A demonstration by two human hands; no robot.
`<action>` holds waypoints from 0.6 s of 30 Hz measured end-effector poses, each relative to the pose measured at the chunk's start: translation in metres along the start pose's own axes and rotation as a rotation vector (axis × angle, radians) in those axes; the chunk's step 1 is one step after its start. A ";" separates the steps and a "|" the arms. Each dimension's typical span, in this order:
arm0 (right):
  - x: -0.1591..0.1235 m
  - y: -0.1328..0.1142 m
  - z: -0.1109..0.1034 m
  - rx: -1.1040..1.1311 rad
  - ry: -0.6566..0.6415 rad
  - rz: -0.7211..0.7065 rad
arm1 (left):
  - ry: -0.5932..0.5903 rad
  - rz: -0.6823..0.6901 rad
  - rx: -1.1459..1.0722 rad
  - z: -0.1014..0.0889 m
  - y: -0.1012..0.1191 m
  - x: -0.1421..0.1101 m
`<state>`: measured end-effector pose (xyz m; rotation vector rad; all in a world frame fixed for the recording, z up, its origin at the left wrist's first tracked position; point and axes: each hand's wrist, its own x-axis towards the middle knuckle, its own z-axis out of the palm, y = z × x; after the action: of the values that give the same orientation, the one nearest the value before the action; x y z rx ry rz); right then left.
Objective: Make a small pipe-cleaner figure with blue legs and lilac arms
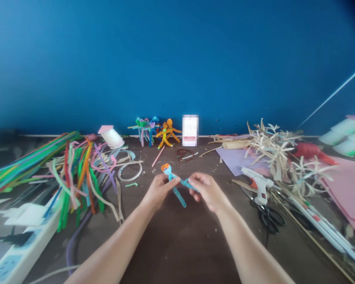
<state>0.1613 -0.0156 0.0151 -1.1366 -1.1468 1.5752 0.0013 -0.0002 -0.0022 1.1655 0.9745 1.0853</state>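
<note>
A small pipe cleaner figure (170, 177) in light blue, with an orange loop at its top, is held between my two hands above the dark table. My left hand (160, 190) pinches its middle between thumb and fingers. One blue strand hangs down below that pinch. With thumb and fingertips, my right hand (205, 188) grips another blue strand that reaches out to the right. Behind them, against the wall, stand finished-looking pipe cleaner figures, among them a yellow one (165, 136) and several in mixed colours (146, 128).
Bundles of coloured pipe cleaners (79, 169) and a power strip (32, 244) lie at the left. At the right are a glue gun (258, 183), black scissors (268, 219), straw-like stars (272, 148) and pink sheets (346, 189). A ring of clear tape (130, 179) and a bead string (185, 155) lie farther back.
</note>
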 end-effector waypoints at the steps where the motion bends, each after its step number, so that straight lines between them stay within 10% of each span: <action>1: 0.000 0.000 -0.001 0.007 -0.020 0.015 | -0.018 0.002 -0.007 0.000 0.001 0.000; 9: 0.002 0.004 -0.001 0.277 -0.225 0.138 | -0.124 -0.102 -0.363 0.004 0.002 -0.006; 18: 0.001 0.017 0.022 0.164 -0.042 0.105 | 0.106 -0.018 -0.396 0.017 -0.002 -0.005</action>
<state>0.1377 -0.0226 0.0020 -1.0745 -0.9785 1.7468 0.0170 -0.0085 -0.0012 0.7818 0.8009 1.2680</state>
